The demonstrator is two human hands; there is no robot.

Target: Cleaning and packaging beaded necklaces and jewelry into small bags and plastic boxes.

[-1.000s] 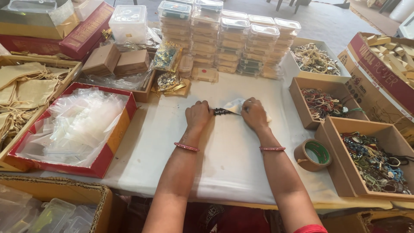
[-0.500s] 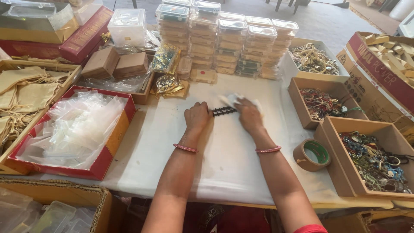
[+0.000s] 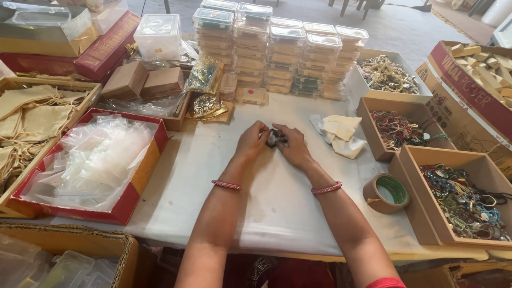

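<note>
Left of the tape roll [image 3: 386,193], the left hand [image 3: 252,141] and right hand [image 3: 292,149] meet on the white table [image 3: 277,213] — both pinched on a small dark bundle [image 3: 276,138], seemingly mid-gathering; steady fingertip control comes next.

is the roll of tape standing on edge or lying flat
Lying flat. The roll of tape rests on its side face on the white table, its round core opening facing up, beside the cardboard boxes.

dark, perhaps black beaded piece [image 3: 276,138], red-edged tray [image 3: 140,176]
</note>
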